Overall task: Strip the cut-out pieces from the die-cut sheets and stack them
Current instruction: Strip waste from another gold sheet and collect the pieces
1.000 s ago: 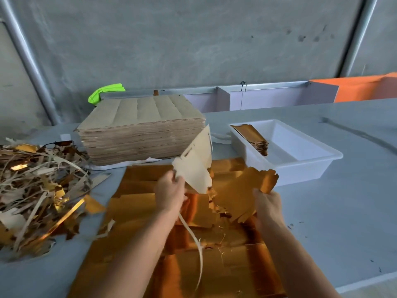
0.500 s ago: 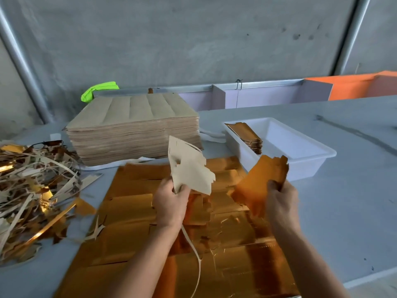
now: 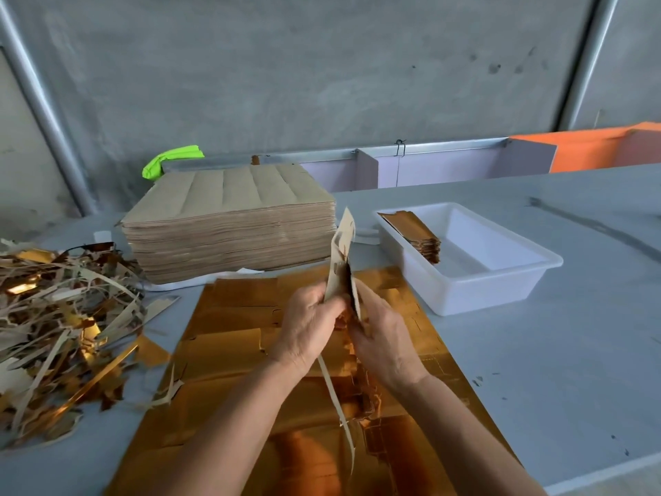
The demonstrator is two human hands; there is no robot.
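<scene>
My left hand [image 3: 309, 325] and my right hand [image 3: 384, 332] meet above the gold die-cut sheet [image 3: 232, 352] on the table. Between them they grip a few cut-out pieces [image 3: 341, 255], pressed together and standing upright, pale backs outward. A thin paper strip [image 3: 336, 402] dangles from the bundle. Stripped gold pieces lie stacked [image 3: 411, 232] at the left end of the white tray [image 3: 500, 291]. A tall pile of brown-backed die-cut sheets [image 3: 229, 227] stands behind the gold sheet.
A heap of gold and pale offcut strips [image 3: 60, 331] covers the table's left side. A green cloth [image 3: 171, 161] lies behind the sheet pile. The grey table [image 3: 554, 370] stretches to the right; its front edge runs at lower right.
My right hand, which held a gold piece apart at the right, has swung left and joined its piece to the pale pieces in my left hand. The bundle now stands edge-on.
</scene>
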